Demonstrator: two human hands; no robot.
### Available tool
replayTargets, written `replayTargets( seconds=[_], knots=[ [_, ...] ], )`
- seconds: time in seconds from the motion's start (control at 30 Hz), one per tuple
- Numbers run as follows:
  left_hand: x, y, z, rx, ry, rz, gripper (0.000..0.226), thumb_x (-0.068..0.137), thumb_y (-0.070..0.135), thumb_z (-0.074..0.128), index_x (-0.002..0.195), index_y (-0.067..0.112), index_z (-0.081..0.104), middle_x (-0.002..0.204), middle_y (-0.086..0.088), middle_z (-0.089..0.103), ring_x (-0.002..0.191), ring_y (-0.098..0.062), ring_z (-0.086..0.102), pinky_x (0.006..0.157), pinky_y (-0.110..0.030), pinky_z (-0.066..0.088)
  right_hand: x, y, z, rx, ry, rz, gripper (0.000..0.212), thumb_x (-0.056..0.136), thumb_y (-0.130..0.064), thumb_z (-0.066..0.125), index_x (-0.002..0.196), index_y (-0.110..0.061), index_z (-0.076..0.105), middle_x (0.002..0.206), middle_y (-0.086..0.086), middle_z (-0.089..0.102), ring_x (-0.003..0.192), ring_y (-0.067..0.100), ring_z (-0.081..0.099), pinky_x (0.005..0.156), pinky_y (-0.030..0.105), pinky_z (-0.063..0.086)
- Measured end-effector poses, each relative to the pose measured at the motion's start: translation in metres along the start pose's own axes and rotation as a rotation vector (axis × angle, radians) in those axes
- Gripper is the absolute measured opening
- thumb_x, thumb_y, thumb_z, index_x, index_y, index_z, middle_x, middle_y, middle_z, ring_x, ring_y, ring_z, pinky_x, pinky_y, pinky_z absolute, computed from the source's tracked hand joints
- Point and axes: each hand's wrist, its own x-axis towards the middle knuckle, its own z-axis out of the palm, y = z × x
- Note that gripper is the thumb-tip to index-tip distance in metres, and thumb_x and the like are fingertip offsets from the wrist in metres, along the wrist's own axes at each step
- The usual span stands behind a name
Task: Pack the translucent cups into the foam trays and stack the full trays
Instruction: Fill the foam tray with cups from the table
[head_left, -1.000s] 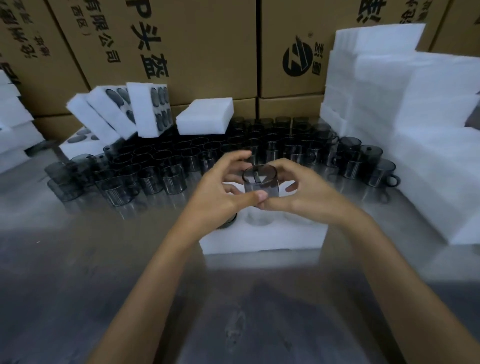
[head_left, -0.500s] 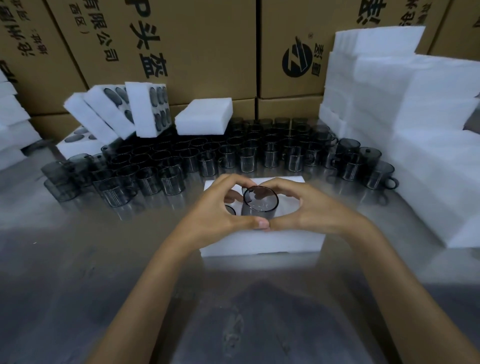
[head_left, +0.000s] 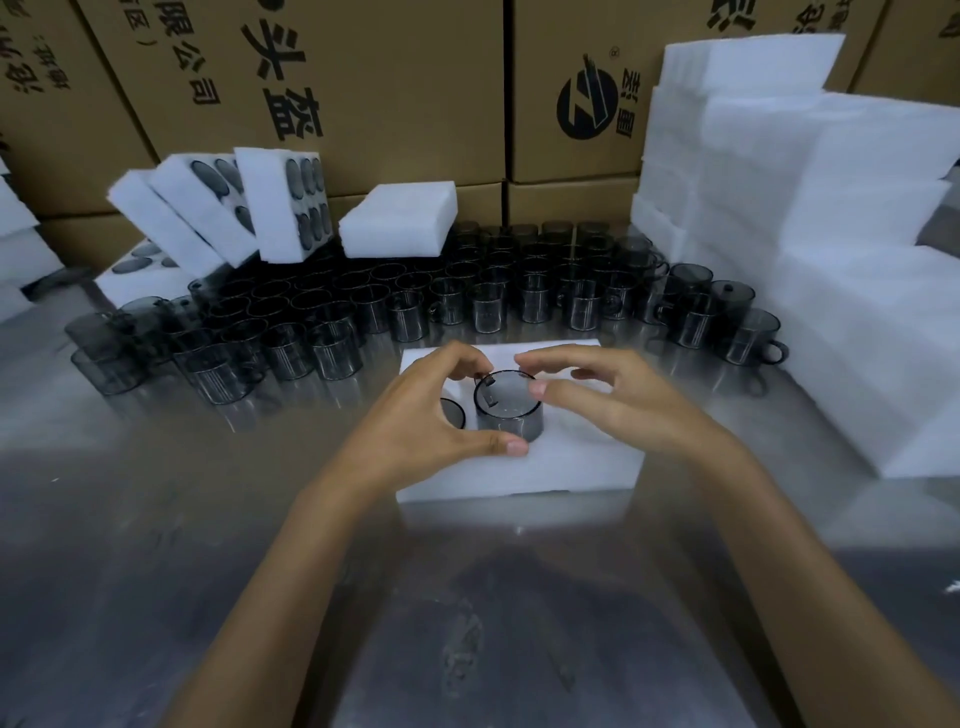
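- Cup (head_left: 508, 408) is now sitting part-way down in a tray (head_left: 582, 467) pocket; a second ago it was being held above the foam.
- Left hand (head_left: 415, 421) is curling round it, thumb at 6 o'clock, forefinger at its rim.
- Right hand (head_left: 613, 400) is loosening, fingers spread; contact unclear.
- Seated cup (head_left: 453, 411) is lying at 9 o'clock.
- Loose cups (head_left: 395, 306) crowding 12 o'clock; foam stack (head_left: 831, 234) at 2 o'clock; neither is blocking.
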Motion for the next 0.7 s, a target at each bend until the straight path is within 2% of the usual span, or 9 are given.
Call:
replayTargets(
  seconds=[0.07, 0.17, 0.3, 0.37, 0.47, 0.6, 0.7],
  knots=[
    [0.0005, -0.0028, 0.0002, -0.065, 0.006, -0.015, 0.067, 0.052, 0.083, 0.072, 0.106, 0.048, 0.054, 0.113, 0.04, 0.055, 0.115, 0.018, 0.047, 0.09, -0.013, 0.036, 0.0002, 0.0016, 0.0007, -0.027, 0.054, -0.005, 0.028, 0.087, -0.041, 0.071, 0.115, -0.036, 0.072, 0.118, -0.028, 0.066, 0.12, -0.011, 0.051, 0.106, 0.02, 0.036],
    [0.0008, -0.006, -0.0012, -0.14, 0.021, -0.013, 0.052, 0.07, 0.075, 0.064, 0.111, 0.044, 0.056, 0.116, 0.026, 0.062, 0.119, 0.009, 0.051, 0.1, -0.022, 0.04, -0.0001, 0.0024, 0.0014, -0.055, 0.049, 0.024, 0.033, 0.081, -0.048, 0.074, 0.114, -0.042, 0.071, 0.125, -0.027, 0.062, 0.127, -0.01, 0.045, 0.111, 0.02, 0.032],
    [-0.0006, -0.0039, -0.0041, -0.08, 0.006, -0.006, 0.054, 0.072, 0.07, 0.066, 0.121, 0.053, 0.054, 0.118, 0.028, 0.061, 0.121, 0.011, 0.048, 0.093, -0.027, 0.045, -0.0035, 0.0022, -0.0015, -0.079, 0.024, -0.001, 0.039, 0.08, -0.048, 0.076, 0.118, -0.05, 0.067, 0.135, -0.028, 0.053, 0.135, -0.007, 0.033, 0.118, 0.028, 0.026],
    [-0.0013, -0.0026, -0.0062, -0.022, 0.024, 0.024, 0.054, 0.072, 0.069, 0.067, 0.123, 0.054, 0.058, 0.117, 0.032, 0.061, 0.121, 0.012, 0.047, 0.1, -0.03, 0.044, -0.0043, 0.0008, -0.0022, -0.103, -0.01, -0.024, 0.039, 0.08, -0.052, 0.072, 0.119, -0.052, 0.067, 0.142, -0.03, 0.048, 0.14, -0.005, 0.028, 0.122, 0.04, 0.02],
    [-0.0017, -0.0017, -0.0078, 0.043, 0.024, 0.037, 0.056, 0.068, 0.073, 0.062, 0.12, 0.052, 0.064, 0.115, 0.047, 0.054, 0.132, 0.009, 0.037, 0.115, -0.034, 0.032, -0.0049, 0.0006, -0.0027, -0.123, -0.045, -0.029, 0.044, 0.073, -0.063, 0.063, 0.117, -0.057, 0.064, 0.148, -0.03, 0.042, 0.146, -0.003, 0.019, 0.122, 0.053, 0.011],
    [-0.0018, -0.0053, -0.0059, 0.105, -0.038, 0.054, 0.053, 0.067, 0.081, 0.053, 0.117, 0.063, 0.055, 0.122, 0.047, 0.048, 0.145, 0.001, 0.023, 0.123, -0.04, 0.012, -0.0054, 0.004, -0.0051, -0.179, -0.059, -0.022, 0.046, 0.066, -0.077, 0.056, 0.111, -0.069, 0.059, 0.152, -0.029, 0.036, 0.148, -0.005, 0.011, 0.123, 0.051, 0.007],
    [-0.0007, -0.01, -0.0033, 0.185, -0.057, 0.068, 0.06, 0.067, 0.085, 0.046, 0.12, 0.06, 0.056, 0.131, 0.039, 0.05, 0.149, 0.001, 0.011, 0.124, -0.042, 0.003, -0.0036, 0.0066, -0.0041, -0.36, -0.08, -0.046, 0.045, 0.068, -0.082, 0.046, 0.112, -0.074, 0.053, 0.155, -0.027, 0.033, 0.149, 0.0, 0.009, 0.122, 0.048, 0.006]
  ],
)
